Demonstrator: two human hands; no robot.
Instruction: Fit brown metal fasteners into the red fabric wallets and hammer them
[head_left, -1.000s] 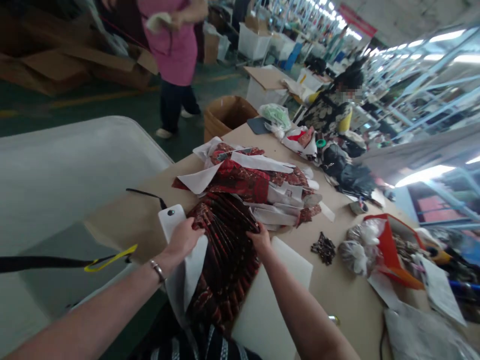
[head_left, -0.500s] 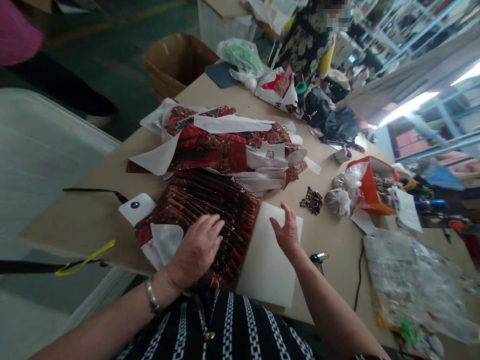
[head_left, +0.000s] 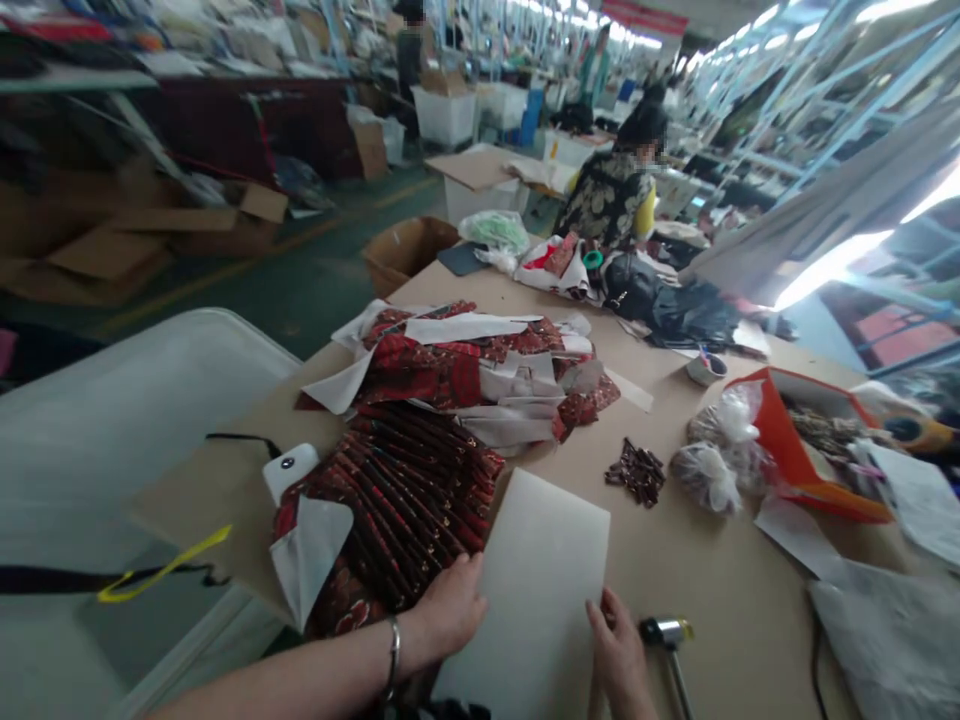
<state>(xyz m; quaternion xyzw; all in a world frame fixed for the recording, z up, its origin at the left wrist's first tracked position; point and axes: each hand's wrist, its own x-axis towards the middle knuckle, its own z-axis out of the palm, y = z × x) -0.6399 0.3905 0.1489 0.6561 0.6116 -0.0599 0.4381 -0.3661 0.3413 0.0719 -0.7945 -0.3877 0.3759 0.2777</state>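
A white rectangular board (head_left: 544, 560) lies on the table in front of me. My left hand (head_left: 456, 605) is at its left edge, fingers together, beside a fanned stack of dark red patterned fabric pieces (head_left: 412, 490). At the board's right edge is my right hand (head_left: 615, 635), its thumb and fingers curled against the edge. Both hands appear to grip the board. A hammer (head_left: 667, 632) rests just right of my right hand. Farther off, a pile of small dark pieces (head_left: 636, 473) sits on the table.
Red and white fabric pieces (head_left: 457, 370) lie behind the stack. An orange box (head_left: 802, 440) and plastic bags (head_left: 712, 465) stand at the right. A white device (head_left: 289, 468) is at the left. A person (head_left: 611, 195) sits beyond the table.
My left hand has moved off the fabric stack to the board's left edge. My right hand has come down to its right edge. The view has tilted up, showing more of the room.
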